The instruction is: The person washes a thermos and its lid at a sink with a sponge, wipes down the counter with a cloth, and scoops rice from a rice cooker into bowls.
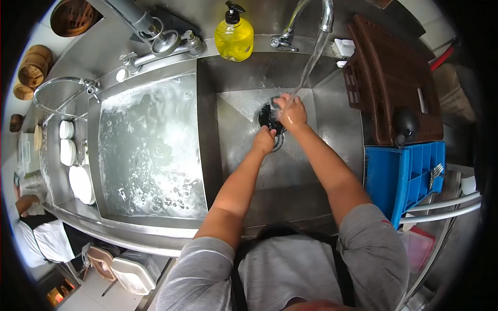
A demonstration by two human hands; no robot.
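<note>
Low in the right sink basin [236, 147], both my hands are at a small black object [267, 118], whose exact kind I cannot make out. My left hand [265, 140] grips its near edge, with the thumb on top. Curled against its right side is my right hand [292, 111], its fingers partly hidden by splashing. Water runs from the faucet [326, 18] in a stream [311, 65] onto my right hand and the black object. Around and below the object shows part of the round drain [278, 142].
Left of the divider lies a basin of foamy water [150, 145]. A yellow soap bottle [234, 36] and a brush [343, 47] stand behind. Brown racks [394, 78] and a blue divided bin [386, 179] with forks [436, 172] flank the right. White dishes [80, 184] and another person [44, 238] are left.
</note>
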